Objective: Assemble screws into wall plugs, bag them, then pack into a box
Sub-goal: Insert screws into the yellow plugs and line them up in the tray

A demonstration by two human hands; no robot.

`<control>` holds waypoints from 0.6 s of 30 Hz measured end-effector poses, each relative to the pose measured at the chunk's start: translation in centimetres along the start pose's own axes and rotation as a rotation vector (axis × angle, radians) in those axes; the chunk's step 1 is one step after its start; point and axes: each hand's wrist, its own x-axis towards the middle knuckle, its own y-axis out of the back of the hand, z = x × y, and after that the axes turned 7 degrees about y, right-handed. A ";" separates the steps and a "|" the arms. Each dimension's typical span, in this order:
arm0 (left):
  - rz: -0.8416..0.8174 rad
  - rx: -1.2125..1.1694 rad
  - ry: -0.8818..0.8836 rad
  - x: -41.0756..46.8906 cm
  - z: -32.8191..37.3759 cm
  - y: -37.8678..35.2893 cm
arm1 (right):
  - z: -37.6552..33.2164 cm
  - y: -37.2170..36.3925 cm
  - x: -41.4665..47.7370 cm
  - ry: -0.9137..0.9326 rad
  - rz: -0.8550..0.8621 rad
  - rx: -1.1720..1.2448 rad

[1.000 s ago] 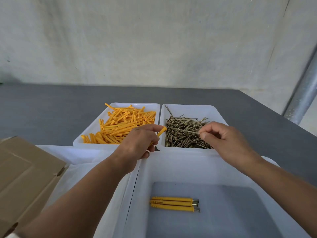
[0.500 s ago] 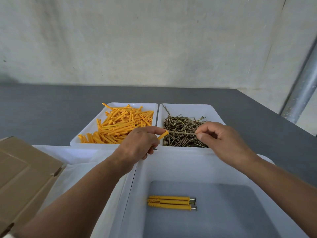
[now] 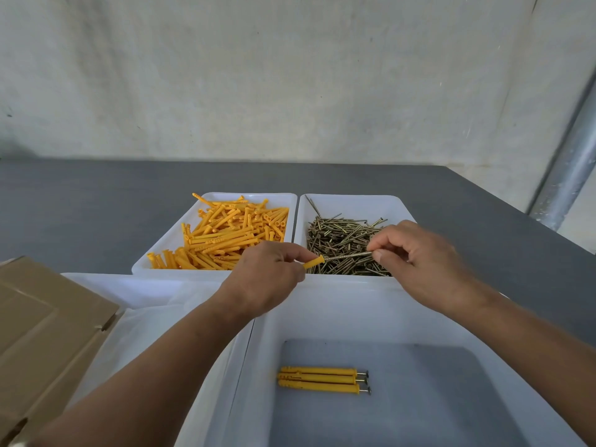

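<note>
My left hand [image 3: 267, 275] grips an orange wall plug [image 3: 314, 262], whose open end points right. My right hand [image 3: 419, 259] pinches a screw [image 3: 348, 255] by its head end; the screw's tip meets the plug's mouth. Both hands hover over the near edge of the two back trays. A white tray of loose orange plugs [image 3: 225, 233] sits at the back left, a white tray of screws [image 3: 342, 243] at the back right. Three assembled plug-and-screw pieces [image 3: 322, 380] lie side by side in the near white bin [image 3: 451, 321].
An open cardboard box [image 3: 42, 330] stands at the left edge. Clear plastic bags [image 3: 151, 317] lie in a white tray between the box and the bin. The grey table [image 3: 96, 201] ends at a concrete wall; a metal pipe [image 3: 567, 162] runs at the right.
The screw and the plug have come together: the screw tip, earlier a little apart from the plug, now meets its open end. Both hands stay over the trays' near edge.
</note>
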 end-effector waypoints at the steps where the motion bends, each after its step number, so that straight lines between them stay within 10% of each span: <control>1: 0.002 0.019 -0.009 -0.1 0.0 0.0 | -0.1 0.1 0.0 0.005 -0.006 -0.007; 18: -0.009 0.221 -0.161 -0.9 0.7 -1.0 | -1.7 -0.3 -0.5 0.127 -0.140 -0.070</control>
